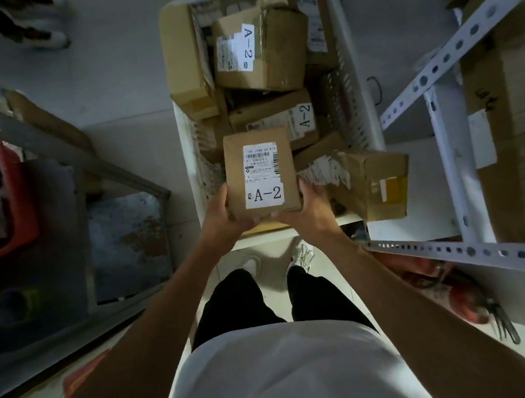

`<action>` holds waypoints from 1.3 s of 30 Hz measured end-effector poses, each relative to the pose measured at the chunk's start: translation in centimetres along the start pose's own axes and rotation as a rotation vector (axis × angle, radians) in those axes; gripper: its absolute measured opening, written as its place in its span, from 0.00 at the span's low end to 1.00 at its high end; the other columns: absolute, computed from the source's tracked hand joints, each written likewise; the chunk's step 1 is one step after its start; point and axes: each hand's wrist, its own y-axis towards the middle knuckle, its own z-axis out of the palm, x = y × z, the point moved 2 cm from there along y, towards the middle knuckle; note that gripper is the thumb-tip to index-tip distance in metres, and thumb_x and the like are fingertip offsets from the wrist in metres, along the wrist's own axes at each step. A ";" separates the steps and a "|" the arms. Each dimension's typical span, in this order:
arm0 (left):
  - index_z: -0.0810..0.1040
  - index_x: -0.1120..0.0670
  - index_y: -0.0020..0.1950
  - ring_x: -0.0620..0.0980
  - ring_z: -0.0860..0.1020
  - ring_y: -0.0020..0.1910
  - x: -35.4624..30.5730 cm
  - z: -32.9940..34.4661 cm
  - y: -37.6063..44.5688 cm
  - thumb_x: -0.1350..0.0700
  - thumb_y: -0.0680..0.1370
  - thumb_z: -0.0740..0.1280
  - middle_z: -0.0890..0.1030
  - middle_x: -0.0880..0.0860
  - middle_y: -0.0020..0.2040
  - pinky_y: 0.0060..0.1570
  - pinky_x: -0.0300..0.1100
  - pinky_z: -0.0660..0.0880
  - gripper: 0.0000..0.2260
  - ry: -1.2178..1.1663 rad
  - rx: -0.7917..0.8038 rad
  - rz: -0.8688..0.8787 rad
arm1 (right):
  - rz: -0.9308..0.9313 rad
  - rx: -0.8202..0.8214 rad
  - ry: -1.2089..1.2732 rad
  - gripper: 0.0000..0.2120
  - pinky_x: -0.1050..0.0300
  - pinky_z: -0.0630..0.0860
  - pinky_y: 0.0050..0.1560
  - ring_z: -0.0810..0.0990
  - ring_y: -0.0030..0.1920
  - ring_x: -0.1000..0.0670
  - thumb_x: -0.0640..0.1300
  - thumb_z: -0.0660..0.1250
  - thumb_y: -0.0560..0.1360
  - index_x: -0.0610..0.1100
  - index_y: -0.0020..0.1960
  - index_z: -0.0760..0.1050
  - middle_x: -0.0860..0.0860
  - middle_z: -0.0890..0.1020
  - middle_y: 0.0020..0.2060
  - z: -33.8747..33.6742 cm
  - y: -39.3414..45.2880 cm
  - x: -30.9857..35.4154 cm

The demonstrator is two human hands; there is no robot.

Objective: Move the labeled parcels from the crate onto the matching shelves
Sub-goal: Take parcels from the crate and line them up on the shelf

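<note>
Brown parcel (260,171), white label with black "A-2"; white perforated crate (353,55) at 12 o'clock; white punched-hole shelf frame (457,44) at 3 o'clock; red bin (17,205) at 9 o'clock.

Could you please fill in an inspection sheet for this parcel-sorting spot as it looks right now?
Surface: pale floor.
Job's things: white crate holding cardboard parcels; held parcel labelled A-2; two more A-2 parcels in the crate.
Clutter: torn box at the crate's right edge.
Grippers: left hand and right hand grip the held parcel.
Cables: nothing seen.
Surroundings: white shelving right, grey shelving left.
</note>
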 end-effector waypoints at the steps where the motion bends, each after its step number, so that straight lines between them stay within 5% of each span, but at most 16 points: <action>1: 0.64 0.56 0.73 0.33 0.78 0.51 0.3 -0.3 -0.2 0.65 0.70 0.77 0.76 0.43 0.57 0.51 0.34 0.79 0.35 0.008 0.003 0.000 | -0.011 -0.017 0.016 0.43 0.43 0.69 0.71 0.69 0.67 0.44 0.53 0.78 0.65 0.52 0.76 0.63 0.45 0.66 0.67 0.2 -0.3 0.3; 6: 0.47 0.45 0.80 0.48 0.69 0.69 1.3 -2.5 -1.4 0.63 0.72 0.75 0.64 0.48 0.75 0.65 0.56 0.74 0.48 0.027 0.092 0.026 | -0.057 -0.140 0.220 0.35 0.49 0.79 0.59 0.79 0.56 0.52 0.44 0.79 0.67 0.49 0.71 0.69 0.53 0.79 0.57 2.1 -3.7 0.5; 10: 0.47 0.43 0.79 0.39 0.67 0.65 1.0 -4.5 -2.3 0.63 0.72 0.75 0.64 0.44 0.73 0.59 0.35 0.76 0.47 0.110 0.150 0.115 | -0.093 -0.342 0.269 0.44 0.49 0.74 0.63 0.74 0.63 0.49 0.48 0.81 0.67 0.50 0.77 0.63 0.53 0.71 0.61 4.4 -7.5 1.2; 14: 0.49 0.41 0.80 0.43 0.68 0.67 -0.8 -5.5 -3.2 0.55 0.71 0.77 0.69 0.44 0.71 0.63 0.44 0.71 0.48 0.281 0.259 0.195 | -0.075 -0.418 0.335 0.50 0.45 0.73 0.67 0.71 0.63 0.47 0.56 0.81 0.65 0.58 0.78 0.57 0.60 0.65 0.57 5.5 -10.7 0.8; 18: 0.58 0.47 0.78 0.40 0.70 0.61 -2.2 -4.0 -4.9 0.56 0.69 0.78 0.73 0.44 0.65 0.47 0.25 0.73 0.43 0.430 0.374 0.285 | -0.050 -0.480 0.354 0.52 0.46 0.73 0.65 0.69 0.64 0.47 0.61 0.79 0.64 0.62 0.79 0.52 0.53 0.65 0.64 5.8 -14.4 -0.8; 22: 0.62 0.46 0.75 0.47 0.73 0.65 -1.5 -1.9 -7.9 0.45 0.63 0.78 0.72 0.50 0.67 0.58 0.44 0.78 0.45 0.518 0.451 0.341 | -0.124 -0.537 0.452 0.47 0.41 0.80 0.55 0.78 0.60 0.49 0.62 0.80 0.62 0.55 0.75 0.62 0.53 0.78 0.63 5.8 -18.3 -3.1; 26: 0.63 0.49 0.75 0.46 0.74 0.65 -0.2 1.4 -11.9 0.51 0.65 0.81 0.72 0.52 0.66 0.52 0.28 0.76 0.43 0.526 0.530 0.375 | -0.084 -0.623 0.509 0.45 0.53 0.78 0.56 0.77 0.60 0.55 0.57 0.81 0.63 0.56 0.74 0.64 0.55 0.78 0.62 6.6 -24.0 -6.4; 28: 0.61 0.46 0.76 0.44 0.73 0.66 0.3 3.4 -14.5 0.46 0.62 0.79 0.72 0.50 0.68 0.57 0.34 0.77 0.47 0.528 0.575 0.403 | -0.072 -0.674 0.573 0.43 0.67 0.76 0.50 0.78 0.57 0.63 0.46 0.82 0.64 0.51 0.73 0.65 0.57 0.80 0.60 7.2 -26.8 -8.7; 30: 0.57 0.44 0.78 0.44 0.72 0.67 0.7 5.9 -17.4 0.47 0.63 0.79 0.70 0.48 0.70 0.62 0.43 0.76 0.48 0.535 0.632 0.416 | -0.043 -0.726 0.628 0.43 0.69 0.77 0.48 0.78 0.56 0.66 0.39 0.82 0.65 0.48 0.73 0.64 0.58 0.80 0.59 7.8 -29.8 -11.1; 34: 0.57 0.49 0.78 0.47 0.72 0.67 1.0 11.8 -23.5 0.56 0.68 0.79 0.72 0.47 0.69 0.65 0.52 0.74 0.44 0.589 0.784 0.513 | 0.033 -0.867 0.669 0.42 0.62 0.80 0.53 0.77 0.60 0.62 0.44 0.82 0.65 0.51 0.72 0.64 0.60 0.79 0.60 8.2 -36.5 -15.8; 39: 0.56 0.44 0.79 0.44 0.72 0.66 1.0 19.8 -31.1 0.53 0.70 0.78 0.74 0.45 0.68 0.64 0.46 0.74 0.44 0.667 1.023 0.631 | 0.115 -1.130 0.684 0.41 0.75 0.74 0.46 0.76 0.54 0.73 0.48 0.84 0.63 0.47 0.69 0.65 0.66 0.76 0.54 7.4 -46.3 -21.1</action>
